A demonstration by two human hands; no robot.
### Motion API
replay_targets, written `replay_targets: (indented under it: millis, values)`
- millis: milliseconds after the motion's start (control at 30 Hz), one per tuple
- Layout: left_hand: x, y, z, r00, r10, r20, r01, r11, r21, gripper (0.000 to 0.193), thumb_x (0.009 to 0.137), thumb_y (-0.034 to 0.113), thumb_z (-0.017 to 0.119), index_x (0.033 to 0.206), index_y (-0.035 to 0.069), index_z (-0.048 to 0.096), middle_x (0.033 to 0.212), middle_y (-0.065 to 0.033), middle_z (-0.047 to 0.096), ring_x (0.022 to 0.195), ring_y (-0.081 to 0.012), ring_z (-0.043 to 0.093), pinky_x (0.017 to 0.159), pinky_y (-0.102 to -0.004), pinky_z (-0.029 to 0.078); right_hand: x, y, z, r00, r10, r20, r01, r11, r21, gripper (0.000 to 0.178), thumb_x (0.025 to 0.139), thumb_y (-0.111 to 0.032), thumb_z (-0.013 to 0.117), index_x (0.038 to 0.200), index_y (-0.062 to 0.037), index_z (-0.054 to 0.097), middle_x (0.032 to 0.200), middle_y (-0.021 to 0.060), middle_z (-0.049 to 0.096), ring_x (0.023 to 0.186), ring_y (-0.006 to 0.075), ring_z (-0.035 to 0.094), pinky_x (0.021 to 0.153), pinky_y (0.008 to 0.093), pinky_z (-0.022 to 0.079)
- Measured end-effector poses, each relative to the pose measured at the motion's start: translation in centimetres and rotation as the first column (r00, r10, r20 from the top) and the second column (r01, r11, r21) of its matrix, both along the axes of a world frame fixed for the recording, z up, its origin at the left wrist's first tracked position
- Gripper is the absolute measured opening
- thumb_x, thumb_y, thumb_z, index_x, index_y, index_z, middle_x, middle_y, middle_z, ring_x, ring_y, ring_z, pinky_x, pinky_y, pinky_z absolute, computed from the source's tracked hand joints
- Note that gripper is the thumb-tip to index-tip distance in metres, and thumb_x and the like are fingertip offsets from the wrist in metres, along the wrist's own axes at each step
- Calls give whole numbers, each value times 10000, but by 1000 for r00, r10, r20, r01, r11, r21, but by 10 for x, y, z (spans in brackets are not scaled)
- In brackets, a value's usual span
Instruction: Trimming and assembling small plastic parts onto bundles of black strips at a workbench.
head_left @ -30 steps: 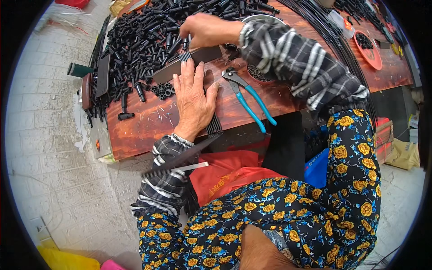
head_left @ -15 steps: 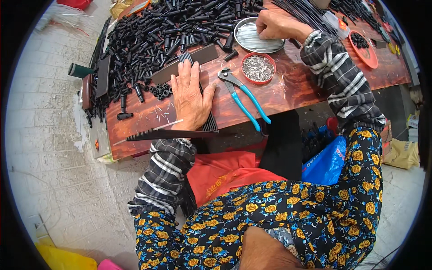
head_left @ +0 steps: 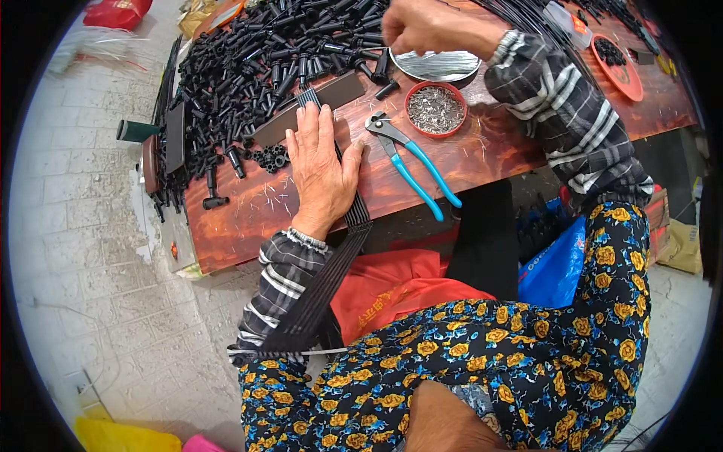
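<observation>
My left hand [head_left: 322,162] lies flat, fingers stretched, over a black ribbed strap [head_left: 358,209] on the table. Past the fingertips, several silvery, thin ends [head_left: 307,96] stick out. The strap hangs over the table edge down across my left sleeve, with a pale thin stick [head_left: 324,352] at its lower end. My right hand [head_left: 437,29] is closed above the left rim of a round metal tray [head_left: 476,74] of thin silvery rods. A thin rod [head_left: 370,49] juts left from its fingers. Blue-handled pliers [head_left: 407,162] lie between the hands, jaws pointing away.
A heap of black tubular parts [head_left: 248,75] covers the far left of the table. Beside the pliers stands a red bowl of small metal bits [head_left: 437,111]. Black rings [head_left: 271,157] lie left of my left hand. An orange plate [head_left: 619,81] stands far right.
My right hand has come up out of the tray and moved left, a thin rod in its fingers. The strap's hanging end has dropped across my left sleeve. My left hand stays flat.
</observation>
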State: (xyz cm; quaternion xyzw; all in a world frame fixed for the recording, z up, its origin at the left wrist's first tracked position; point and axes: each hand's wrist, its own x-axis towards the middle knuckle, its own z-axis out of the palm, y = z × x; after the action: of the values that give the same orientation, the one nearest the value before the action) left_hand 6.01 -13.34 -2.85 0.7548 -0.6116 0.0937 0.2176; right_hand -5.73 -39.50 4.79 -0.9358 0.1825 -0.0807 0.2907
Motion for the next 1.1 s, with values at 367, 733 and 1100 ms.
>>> replay_targets:
  millis: [367,733,1100]
  values:
    - [-1,0,4,1000,4,-6,-4,999,48,671,852,280,619,1394,-19,362,1471,-234,298,1394,-371,242,1131,-521,136,52,44,-9,932,360,49,-344,917,-200,171,737,-80,611,869,-37,711,669,159,641,643,291,641,606,374,490]
    - [0,1,5,1000,10,-2,-9,998,60,669,857,281,614,1397,-20,358,1476,-234,289,1397,-372,236,1128,-530,126,59,48,-23,956,294,-2,-288,934,-210,371,734,7,615,1077,-104,701,856,190,683,823,329,664,715,397,516]
    - [-1,1,5,1000,16,-7,-16,999,46,667,852,292,619,1384,-26,371,1474,-227,295,1395,-373,239,1126,-537,127,56,46,-21,950,310,28,-300,936,-185,387,730,27,599,1073,-115,707,863,183,689,821,320,671,704,385,522]
